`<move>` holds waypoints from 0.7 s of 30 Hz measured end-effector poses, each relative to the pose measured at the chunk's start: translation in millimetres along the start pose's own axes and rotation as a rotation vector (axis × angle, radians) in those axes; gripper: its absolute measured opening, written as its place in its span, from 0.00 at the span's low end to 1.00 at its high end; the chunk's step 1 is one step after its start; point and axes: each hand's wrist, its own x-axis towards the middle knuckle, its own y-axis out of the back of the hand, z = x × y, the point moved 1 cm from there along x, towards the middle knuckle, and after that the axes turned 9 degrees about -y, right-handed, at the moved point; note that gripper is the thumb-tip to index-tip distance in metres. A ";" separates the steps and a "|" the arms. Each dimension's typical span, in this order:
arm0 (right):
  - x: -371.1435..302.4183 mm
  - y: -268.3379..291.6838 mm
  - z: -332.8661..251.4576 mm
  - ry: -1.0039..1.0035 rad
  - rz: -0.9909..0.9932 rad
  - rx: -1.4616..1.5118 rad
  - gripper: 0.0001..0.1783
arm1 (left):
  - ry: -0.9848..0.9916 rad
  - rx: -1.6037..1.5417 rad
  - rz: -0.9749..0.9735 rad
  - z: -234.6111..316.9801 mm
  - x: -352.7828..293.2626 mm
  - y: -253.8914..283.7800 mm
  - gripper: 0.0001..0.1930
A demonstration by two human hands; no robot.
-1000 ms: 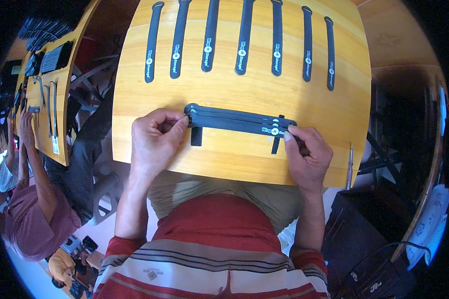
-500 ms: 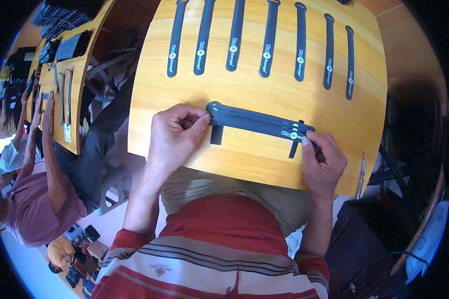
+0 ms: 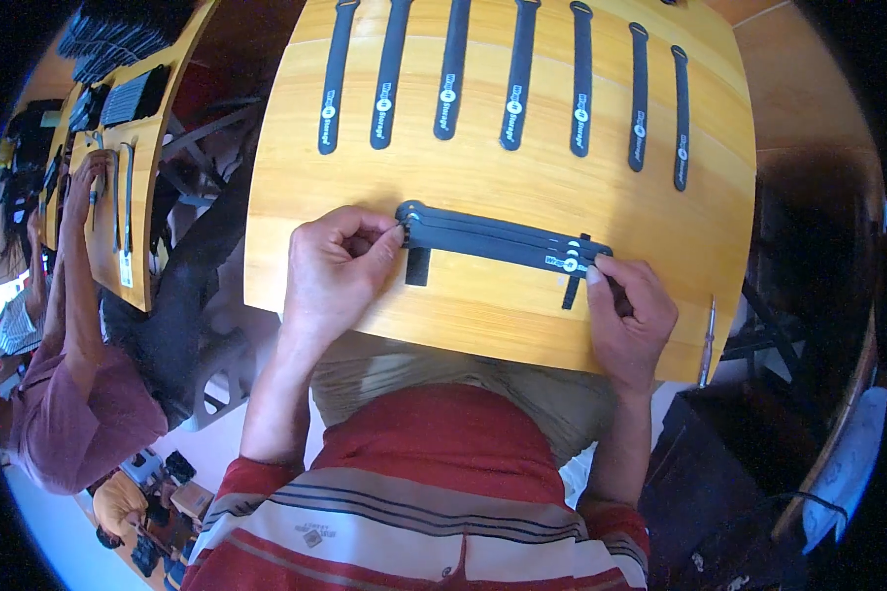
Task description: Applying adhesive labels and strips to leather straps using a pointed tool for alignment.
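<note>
A fanned stack of dark straps (image 3: 493,239) lies crosswise near the table's front, their long edges overlapping like steps. Pinched at its left end is my left hand (image 3: 333,271), thumb and forefinger closed on the straps. At the other end, my right hand (image 3: 637,317) grips the front corner, beside a round white printed mark. Two short black strips stick out from under the stack, a wider one (image 3: 417,268) by my left fingers and a narrower one (image 3: 571,293) by my right. How many straps overlap is hard to make out.
Several similar dark straps (image 3: 447,94) lie spaced in a row across the far half of the wooden table (image 3: 365,182). A thin screwdriver-like tool (image 3: 708,345) rests at the right front edge. To the left, a co-worker (image 3: 94,414) reaches over another table (image 3: 140,266) holding dark straps.
My hands keep hold of both ends of the straps, with hardly any movement. The view has shifted slightly. At the left table, the co-worker's hand has moved and now looks bent rather than stretched flat.
</note>
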 end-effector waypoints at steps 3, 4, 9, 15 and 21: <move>-0.1 -0.1 -2.9 0.006 -0.002 -0.007 0.06 | -0.013 0.007 -0.002 -1.6 0.7 -1.2 0.04; 0.0 0.5 -4.2 -0.006 -0.009 0.003 0.06 | 0.009 0.025 -0.006 -0.9 0.7 -0.8 0.04; 1.3 1.0 -0.4 0.034 0.004 0.006 0.06 | -0.026 0.045 0.002 -2.4 1.4 -0.4 0.04; 1.2 0.9 -2.2 0.032 0.012 -0.004 0.07 | -0.055 0.025 0.011 -1.7 1.7 -2.4 0.04; 1.1 -0.7 -2.7 0.087 0.022 -0.030 0.07 | -0.056 0.019 0.008 2.1 0.7 -1.7 0.04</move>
